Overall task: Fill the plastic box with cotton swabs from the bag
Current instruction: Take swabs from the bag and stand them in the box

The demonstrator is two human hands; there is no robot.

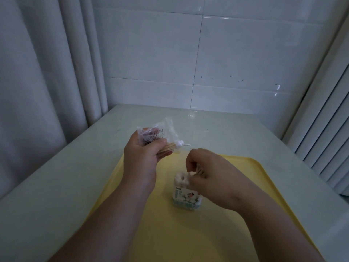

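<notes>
My left hand holds a crumpled clear plastic bag with red print, raised above the table. Wooden-stemmed cotton swabs stick out of the bag's right end past my fingers. A small clear plastic box with a printed label stands upright on the yellow tray; white swab tips fill its open top. My right hand hovers over the box's top with fingers curled, pinching a few swabs at the opening.
The tray lies on a pale table pushed into a corner. A grey curtain hangs on the left, a tiled wall is behind, and a ribbed white panel stands at the right.
</notes>
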